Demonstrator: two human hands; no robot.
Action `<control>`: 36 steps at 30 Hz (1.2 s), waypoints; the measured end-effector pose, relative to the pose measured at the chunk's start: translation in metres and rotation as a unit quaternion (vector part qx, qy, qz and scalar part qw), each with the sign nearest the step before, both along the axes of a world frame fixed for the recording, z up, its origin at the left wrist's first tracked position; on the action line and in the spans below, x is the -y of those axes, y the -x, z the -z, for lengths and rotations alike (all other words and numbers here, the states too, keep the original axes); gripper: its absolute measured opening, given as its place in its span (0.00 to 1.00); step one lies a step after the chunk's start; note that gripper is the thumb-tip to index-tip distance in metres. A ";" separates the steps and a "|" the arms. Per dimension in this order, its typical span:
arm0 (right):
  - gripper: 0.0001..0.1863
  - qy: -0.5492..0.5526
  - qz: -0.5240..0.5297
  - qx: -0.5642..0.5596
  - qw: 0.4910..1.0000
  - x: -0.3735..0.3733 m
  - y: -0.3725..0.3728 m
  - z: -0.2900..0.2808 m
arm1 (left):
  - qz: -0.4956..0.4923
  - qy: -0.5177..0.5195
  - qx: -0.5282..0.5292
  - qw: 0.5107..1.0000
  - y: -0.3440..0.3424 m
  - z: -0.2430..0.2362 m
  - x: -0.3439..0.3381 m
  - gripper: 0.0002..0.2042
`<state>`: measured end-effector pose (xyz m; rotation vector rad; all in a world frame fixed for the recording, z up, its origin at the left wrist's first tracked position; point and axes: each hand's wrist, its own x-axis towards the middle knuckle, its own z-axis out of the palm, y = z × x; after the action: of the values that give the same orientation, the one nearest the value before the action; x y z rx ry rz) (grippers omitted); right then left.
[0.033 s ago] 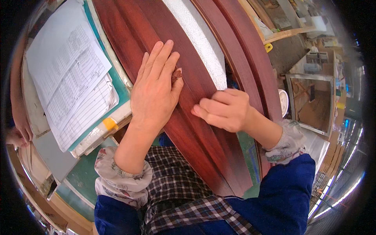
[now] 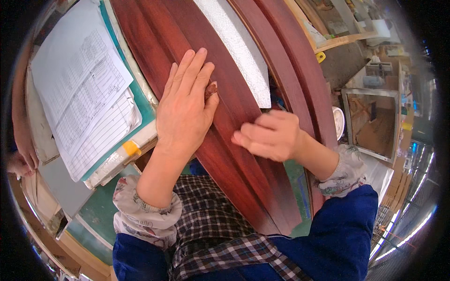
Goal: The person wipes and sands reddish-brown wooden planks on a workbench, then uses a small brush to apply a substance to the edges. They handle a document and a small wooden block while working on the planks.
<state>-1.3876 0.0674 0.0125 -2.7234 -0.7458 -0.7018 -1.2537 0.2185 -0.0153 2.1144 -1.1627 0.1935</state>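
Observation:
A long dark red-brown wooden panel [image 2: 234, 159] with a lengthwise groove slants across the view toward my waist. Flat on its left part rests my left hand [image 2: 180, 110], fingers stretched out. A small reddish-brown lump [image 2: 211, 90] is tucked between that hand's thumb and forefinger. My right hand [image 2: 272, 136] is over the panel's right part, its fingers curled with the tips pressed together, slightly blurred. What it pinches, if anything, is too small or hidden to make out.
White foam [image 2: 236, 47] separates this panel from other red-brown pieces [image 2: 295, 61]. At left, printed sheets [image 2: 84, 89] lie on a green board [image 2: 136, 110] above a wrapped stack with yellow tape [image 2: 131, 148]. Another person's hand [image 2: 23, 161] shows at far left. A wooden frame [image 2: 372, 124] stands right.
My right hand has shifted a little to the right and is more blurred. My left hand and the panel stay in place.

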 end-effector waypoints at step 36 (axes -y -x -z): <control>0.08 -0.608 0.380 -0.445 0.537 -0.053 -0.003 -0.030 | 0.005 -0.010 -0.012 1.000 -0.001 0.001 0.000 0.17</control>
<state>-1.3849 0.1201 0.0425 -1.4368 0.9402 0.1967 -1.2526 0.2184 -0.0161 2.1223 -1.1648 0.1534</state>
